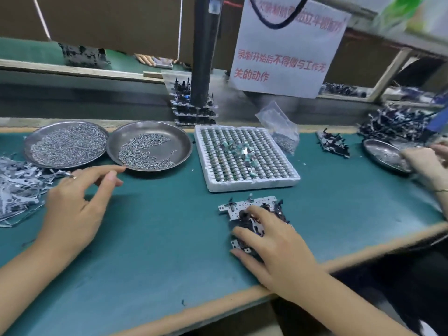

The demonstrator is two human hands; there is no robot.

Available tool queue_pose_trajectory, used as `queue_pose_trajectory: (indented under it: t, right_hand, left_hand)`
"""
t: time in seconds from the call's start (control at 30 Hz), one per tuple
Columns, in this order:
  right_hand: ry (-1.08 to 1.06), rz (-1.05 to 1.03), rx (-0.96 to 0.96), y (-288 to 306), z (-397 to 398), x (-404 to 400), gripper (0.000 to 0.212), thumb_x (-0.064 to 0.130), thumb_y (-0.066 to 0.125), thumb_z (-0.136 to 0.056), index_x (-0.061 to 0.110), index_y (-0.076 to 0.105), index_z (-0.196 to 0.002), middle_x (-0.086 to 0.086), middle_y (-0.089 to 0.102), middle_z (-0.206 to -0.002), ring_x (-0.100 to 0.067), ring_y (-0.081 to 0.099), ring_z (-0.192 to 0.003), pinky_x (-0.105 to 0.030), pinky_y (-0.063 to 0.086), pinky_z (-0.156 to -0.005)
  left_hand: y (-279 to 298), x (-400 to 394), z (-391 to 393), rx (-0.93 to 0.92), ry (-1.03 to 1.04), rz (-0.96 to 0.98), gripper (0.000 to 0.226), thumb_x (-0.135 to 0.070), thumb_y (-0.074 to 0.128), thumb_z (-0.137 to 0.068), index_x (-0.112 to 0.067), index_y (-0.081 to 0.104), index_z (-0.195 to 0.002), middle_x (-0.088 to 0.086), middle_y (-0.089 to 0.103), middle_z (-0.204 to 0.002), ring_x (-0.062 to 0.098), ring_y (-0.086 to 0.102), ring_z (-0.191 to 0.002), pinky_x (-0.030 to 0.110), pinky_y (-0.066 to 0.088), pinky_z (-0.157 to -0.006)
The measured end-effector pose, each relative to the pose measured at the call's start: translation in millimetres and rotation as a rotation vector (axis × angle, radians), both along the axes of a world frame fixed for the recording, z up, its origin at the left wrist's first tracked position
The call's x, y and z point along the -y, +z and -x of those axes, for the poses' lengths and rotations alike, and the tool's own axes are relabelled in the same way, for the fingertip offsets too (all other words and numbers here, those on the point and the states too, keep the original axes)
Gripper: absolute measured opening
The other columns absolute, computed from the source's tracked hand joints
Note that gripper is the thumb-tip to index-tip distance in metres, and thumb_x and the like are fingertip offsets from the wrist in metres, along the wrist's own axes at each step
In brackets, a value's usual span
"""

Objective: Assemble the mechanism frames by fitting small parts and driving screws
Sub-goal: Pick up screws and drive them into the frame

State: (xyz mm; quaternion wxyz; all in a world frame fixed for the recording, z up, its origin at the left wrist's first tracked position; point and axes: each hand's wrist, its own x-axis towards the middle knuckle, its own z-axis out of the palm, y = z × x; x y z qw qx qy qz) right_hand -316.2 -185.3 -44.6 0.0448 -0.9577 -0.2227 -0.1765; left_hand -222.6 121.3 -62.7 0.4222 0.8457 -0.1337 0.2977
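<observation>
Where mat's bare: two steel dishes (148, 128) w/ screws (143, 154), foam tray (252, 185) w/ caps.

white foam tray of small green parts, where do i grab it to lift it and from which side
Judging by its shape, grip the white foam tray of small green parts by its plain raised rim, one hand on the left edge and one on the right, coming in low from the sides. It lies flat on the green mat, and loose parts sit on top, so keep it level.

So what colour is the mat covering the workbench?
Teal green mat, seen best in the head view.
</observation>
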Motion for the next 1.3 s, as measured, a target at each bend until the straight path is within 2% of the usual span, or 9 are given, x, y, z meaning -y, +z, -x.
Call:
queue_pose_trajectory:
  t: [0.13, 0.3, 0.4, 0.5, 0.6, 0.7, 0.83, 1.03, 1.3]
  right_hand:
    - [-0.254, 0.081, 0.049, 1.6, -6.0, 70.8, 0.023, 0.020, 0.076, -0.077, 0.011, 0.069, -0.097, -0.018, 0.060, -0.111, -0.035, 0.062, -0.083, -0.041, 0.051, -0.074]
    - [-0.690, 0.172, 0.013, 5.6, -24.2, 110.8, 0.037, -0.001, 0.066, -0.073, 0.001, 0.064, -0.109, -0.026, 0.050, -0.130, -0.043, 0.045, -0.121, -0.053, 0.036, -0.095]
    - [-0.470, 0.061, 0.070, 8.3, -34.7, 79.1, 0.028, -0.006, 0.074, -0.065, -0.003, 0.069, -0.093, -0.029, 0.061, -0.110, -0.046, 0.060, -0.099, -0.053, 0.048, -0.083]
    - [-0.157, -0.096, 0.140, 8.0, -43.9, 22.5, 0.013, -0.002, 0.074, -0.069, 0.000, 0.069, -0.081, -0.019, 0.068, -0.096, -0.038, 0.066, -0.079, -0.043, 0.055, -0.066]
    - [0.093, -0.206, 0.134, 5.9, -59.5, -32.0, 0.010, 0.002, 0.065, -0.078, 0.000, 0.070, -0.086, -0.012, 0.069, -0.089, -0.033, 0.064, -0.073, -0.039, 0.053, -0.059]
    - [0.260, -0.303, 0.150, 4.6, -81.6, -78.8, 0.016, 0.000, 0.065, -0.078, -0.001, 0.071, -0.093, -0.014, 0.069, -0.082, -0.033, 0.064, -0.067, -0.037, 0.052, -0.057]
    - [0.361, -0.369, 0.211, 0.2, -110.3, -117.3, 0.022, -0.003, 0.069, -0.073, -0.001, 0.072, -0.094, -0.013, 0.067, -0.071, -0.031, 0.061, -0.062, -0.033, 0.051, -0.059]
    - [0.372, -0.542, 0.151, -14.5, -127.6, -123.7, 0.025, 0.001, 0.061, -0.079, 0.001, 0.070, -0.102, -0.009, 0.070, -0.097, -0.029, 0.064, -0.085, -0.037, 0.053, -0.075]
    - [0.384, -0.623, 0.088, -18.7, -134.1, -119.3, 0.028, 0.004, 0.055, -0.080, 0.004, 0.069, -0.105, -0.005, 0.067, -0.101, -0.024, 0.062, -0.090, -0.035, 0.052, -0.077]
  left_hand:
    - [-6.9, -4.3, -6.4, 0.003, 0.014, -0.018, 0.021, -0.059, 0.036, -0.093, -0.058, 0.055, -0.101, -0.020, 0.065, -0.086, 0.012, 0.057, -0.085, 0.023, 0.042, -0.076]
    - [-6.5, -1.8, -6.8, 0.002, 0.004, -0.029, 0.020, -0.057, 0.037, -0.094, -0.057, 0.055, -0.103, -0.020, 0.065, -0.087, 0.015, 0.057, -0.085, 0.028, 0.043, -0.079]
    - [-1.5, 2.5, -1.3, -0.004, -0.015, -0.025, 0.019, -0.053, 0.038, -0.093, -0.056, 0.054, -0.103, -0.020, 0.065, -0.086, 0.011, 0.054, -0.080, 0.016, 0.036, -0.078]
    - [2.3, 6.5, 1.8, 0.000, -0.015, -0.031, 0.025, -0.046, 0.041, -0.092, -0.040, 0.062, -0.104, -0.022, 0.064, -0.090, -0.002, 0.052, -0.079, 0.010, 0.034, -0.079]
    - [6.7, 10.2, 3.4, -0.014, 0.004, -0.041, 0.030, -0.038, 0.045, -0.090, -0.022, 0.067, -0.104, -0.014, 0.064, -0.080, 0.004, 0.055, -0.082, 0.025, 0.040, -0.078]
    - [11.3, 12.0, 5.1, -0.033, 0.041, -0.030, 0.023, -0.025, 0.050, -0.088, -0.021, 0.067, -0.104, -0.004, 0.065, -0.085, 0.016, 0.057, -0.083, 0.037, 0.043, -0.079]
    - [16.4, 11.0, 2.2, -0.029, 0.068, -0.016, 0.020, -0.022, 0.053, -0.088, -0.023, 0.066, -0.103, -0.009, 0.061, -0.092, 0.008, 0.055, -0.087, 0.036, 0.042, -0.086]
    - [50.2, 13.1, -39.1, -0.060, 0.071, -0.186, 0.025, -0.025, 0.052, -0.089, -0.015, 0.069, -0.105, -0.001, 0.064, -0.097, 0.021, 0.057, -0.095, 0.038, 0.044, -0.088]
    - [89.9, 57.4, -162.6, -0.279, 0.073, -0.394, 0.032, -0.004, 0.054, -0.089, -0.003, 0.053, -0.120, 0.015, 0.058, -0.119, 0.034, 0.054, -0.110, 0.043, 0.045, -0.092]
